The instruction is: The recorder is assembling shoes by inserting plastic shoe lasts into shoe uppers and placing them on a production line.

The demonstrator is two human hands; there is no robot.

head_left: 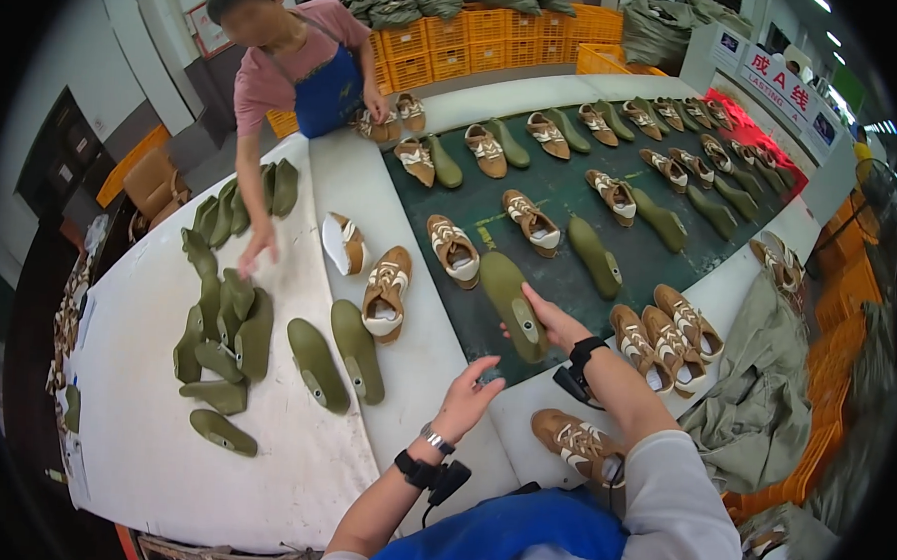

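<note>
Forearms [619,388] reach forward — left fingers [485,368] loosely spread, right fingers [541,303] gripping.

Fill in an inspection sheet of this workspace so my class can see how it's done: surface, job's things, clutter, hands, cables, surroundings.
Surface: white table with a dark green panel set along it.
Job's things: one green last held above the panel; brown-and-white shoes stand in rows; more lasts lie loosely grouped at left.
Clutter: crumpled grey-green cloth at the right edge.
Hands: right hand grips the last; left hand is open and empty.
Cables: thin dark cable below the left wrist's device.
Surroundings: co-worker reaching over the table; orange crates behind.
</note>
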